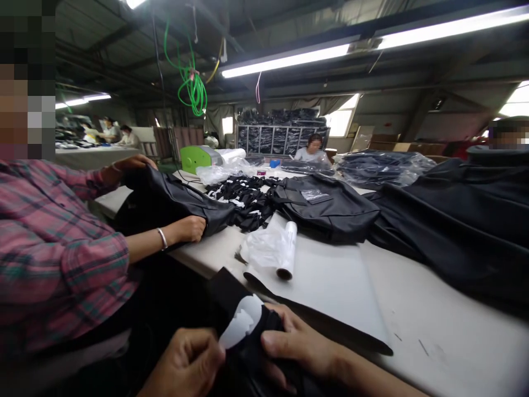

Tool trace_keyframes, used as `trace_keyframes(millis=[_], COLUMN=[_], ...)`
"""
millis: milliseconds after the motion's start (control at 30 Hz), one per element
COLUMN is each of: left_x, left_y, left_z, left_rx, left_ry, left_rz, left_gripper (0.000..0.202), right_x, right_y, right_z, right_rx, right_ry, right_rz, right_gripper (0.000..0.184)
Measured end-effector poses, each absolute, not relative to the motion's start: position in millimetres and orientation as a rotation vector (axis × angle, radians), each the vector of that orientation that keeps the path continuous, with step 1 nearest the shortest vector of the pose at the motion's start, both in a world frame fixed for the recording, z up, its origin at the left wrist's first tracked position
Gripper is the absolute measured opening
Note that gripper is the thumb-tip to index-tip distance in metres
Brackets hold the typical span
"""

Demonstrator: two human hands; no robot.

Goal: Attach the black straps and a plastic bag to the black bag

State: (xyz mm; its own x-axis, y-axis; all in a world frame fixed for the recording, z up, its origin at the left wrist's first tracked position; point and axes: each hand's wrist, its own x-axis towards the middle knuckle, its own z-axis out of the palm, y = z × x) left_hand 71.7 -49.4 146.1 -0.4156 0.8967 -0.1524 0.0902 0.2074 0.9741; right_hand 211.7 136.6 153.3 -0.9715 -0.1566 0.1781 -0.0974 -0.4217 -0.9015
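At near edge of the surface (433,331), bottom centre of the head view, both hands work one black fabric piece (243,358) w/ a white paper tag (242,325) on it. Left hand (188,361) is curled, thumb + fingers pinching the lower edge of the tag. Right hand (300,344) lies closed over the fabric just beside the tag, thumb pressing cloth down; holding it, not spread wide. Fabric hangs partly off the surface edge toward the lap; lower part out of frame, can't tell how far it goes.

Step in hand, my read: fixing or seating the tag on the garment, mid-way, tag not yet flat. Next move prob needs a steady pinch on the tag, the right hand keeping cloth taut, and care not to crease or tear the paper.

Around: a long dark strip (322,322) lies on the surface just past the right hand. Roll of clear plastic bags (285,248) sits further back, well apart from both hands. Behind it a pile of black-and-white pieces (243,201) and a folded black garment (326,212) w/ a small clear packet on top. Big heap of black cloth (458,220) at right. To the left a co-worker in a plaid sleeve (58,248) grips another black garment (165,198) w/ both hands. More people sit far back, too small to tell what they handle.
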Motion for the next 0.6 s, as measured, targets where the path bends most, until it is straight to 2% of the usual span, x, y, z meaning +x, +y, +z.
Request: trace_keyframes(millis=[100, 167, 333, 400, 500, 600], left_x=[69.8, 71.3, 73.0, 71.6, 70.6, 71.5], left_y=[-28.4, -22.3, -17.7, -11.3, 4.1, 18.8], left_z=[150.2, 154.6, 151.7, 143.2, 131.1, 123.6], left_rx=[0.800, 0.888, 0.900, 0.725, 0.331, 0.129], left_ry=[1.748, 1.691, 1.518, 1.312, 0.945, 0.747], left_rz=[1.517, 1.523, 1.491, 1.562, 1.791, 1.940], left_gripper=[0.079, 0.082, 0.076, 0.068, 0.042, 0.032], right_x=[199.7, 192.1, 181.5, 182.5, 188.6, 195.0], right_y=[133.0, 131.7, 130.7, 129.9, 127.9, 125.4], right_z=[154.0, 143.4, 87.6, 61.5, 31.6, 19.7], right_rx=[-0.536, -0.653, -0.571, -0.537, -0.556, -0.527], right_ry=[1.496, 1.285, 0.905, 0.839, 0.683, 0.567], right_rz=[-2.726, -2.770, -2.863, -2.859, -2.970, -3.098], right_gripper=[0.058, 0.067, 0.068, 0.073, 0.077, 0.068])
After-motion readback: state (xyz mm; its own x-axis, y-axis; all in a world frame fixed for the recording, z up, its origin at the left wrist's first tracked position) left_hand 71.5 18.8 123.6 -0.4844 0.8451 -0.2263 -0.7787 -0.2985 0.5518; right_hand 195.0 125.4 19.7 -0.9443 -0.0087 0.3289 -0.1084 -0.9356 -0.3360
